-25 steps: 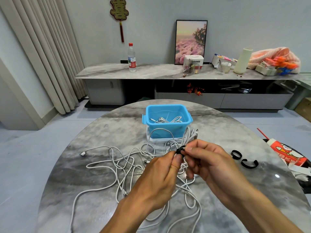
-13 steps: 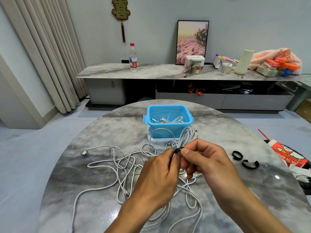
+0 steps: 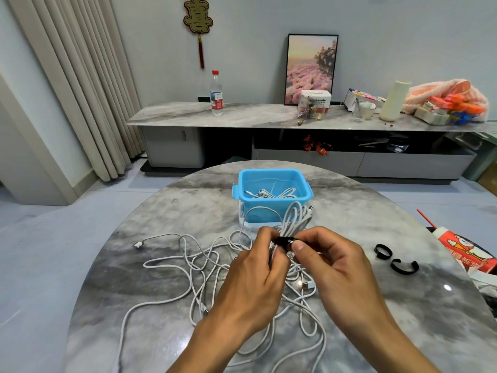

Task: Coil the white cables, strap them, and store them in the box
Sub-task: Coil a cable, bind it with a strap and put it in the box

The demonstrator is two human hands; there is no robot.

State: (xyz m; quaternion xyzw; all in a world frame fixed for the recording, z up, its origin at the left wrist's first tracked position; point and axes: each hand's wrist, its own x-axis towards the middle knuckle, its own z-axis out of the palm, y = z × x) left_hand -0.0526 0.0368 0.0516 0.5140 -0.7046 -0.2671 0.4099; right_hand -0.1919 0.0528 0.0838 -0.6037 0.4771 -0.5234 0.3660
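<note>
Two hands met over the middle of the round grey marble-patterned table (image 3: 150, 265); the left hand (image 3: 250, 281) gripped a coiled bundle of thin white cable (image 3: 294, 219), its loops rising toward the open blue plastic box (image 3: 271, 211) just behind; the right hand (image 3: 333, 265) pinched a short black strap (image 3: 285, 241) between thumb and forefinger where it crossed the neck of the bundle. The step in hand looked to be closing that strap; how far it was wrapped could not be told, since the fingers hid its ends. To do it well, the left hand should probably hold the loops squeezed flat and even, so none slipped out; the right hand should draw the strap snug round the whole neck and press its end down fully; a loose wrap would likely let the coil spring apart in the box. One white cable (image 3: 269, 193) already lay inside the box; several loose white cables (image 3: 188, 262) sprawled tangled on the table beneath the hands, a plug of one near the left edge; two spare black straps (image 3: 395, 261) lay curled to the right, well apart from the hands, beside a red and white carton (image 3: 465, 249) at the table's edge.
</note>
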